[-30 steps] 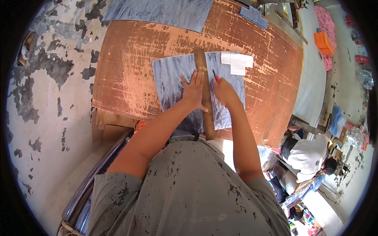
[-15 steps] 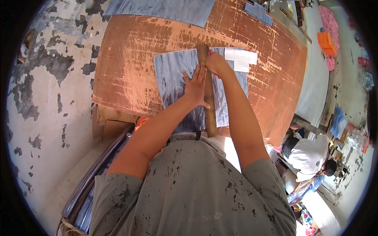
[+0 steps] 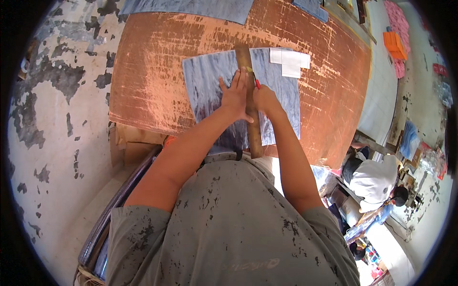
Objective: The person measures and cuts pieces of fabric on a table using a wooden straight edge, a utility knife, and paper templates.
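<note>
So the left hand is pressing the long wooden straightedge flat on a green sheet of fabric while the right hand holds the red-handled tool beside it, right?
Not quite: the sheet of fabric is blue-grey, not green. The head view shows the left hand pressing the long wooden straightedge flat on it, while the right hand holds the red-handled tool beside it.

Left hand (image 3: 235, 97) flat on wooden ruler (image 3: 250, 102), right hand (image 3: 265, 99) holding red pen (image 3: 256, 83)
</note>
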`<state>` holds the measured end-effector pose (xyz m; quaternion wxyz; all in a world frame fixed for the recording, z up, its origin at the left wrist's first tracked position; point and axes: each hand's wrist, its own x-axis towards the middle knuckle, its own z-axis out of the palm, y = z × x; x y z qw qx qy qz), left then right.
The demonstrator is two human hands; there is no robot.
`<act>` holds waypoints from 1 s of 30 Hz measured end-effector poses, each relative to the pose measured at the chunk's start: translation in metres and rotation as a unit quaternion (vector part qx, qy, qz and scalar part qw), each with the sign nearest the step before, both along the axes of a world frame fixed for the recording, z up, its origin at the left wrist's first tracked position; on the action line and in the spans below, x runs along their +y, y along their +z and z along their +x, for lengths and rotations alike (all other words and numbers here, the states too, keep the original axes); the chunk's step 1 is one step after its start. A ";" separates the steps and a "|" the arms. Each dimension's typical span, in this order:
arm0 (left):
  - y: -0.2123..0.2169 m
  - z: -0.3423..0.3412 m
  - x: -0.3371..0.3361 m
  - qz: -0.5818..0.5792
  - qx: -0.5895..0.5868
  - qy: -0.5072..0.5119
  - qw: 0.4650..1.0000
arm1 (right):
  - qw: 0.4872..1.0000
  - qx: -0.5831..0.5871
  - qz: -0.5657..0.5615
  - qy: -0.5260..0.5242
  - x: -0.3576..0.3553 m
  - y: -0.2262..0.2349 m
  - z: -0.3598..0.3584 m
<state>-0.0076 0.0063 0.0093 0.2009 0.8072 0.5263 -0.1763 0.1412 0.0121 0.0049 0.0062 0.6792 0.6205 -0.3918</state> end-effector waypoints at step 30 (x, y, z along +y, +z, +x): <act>-0.014 -0.003 -0.001 -0.001 0.011 -0.013 1.000 | 0.995 0.024 -0.081 -0.059 -0.237 -0.005 0.039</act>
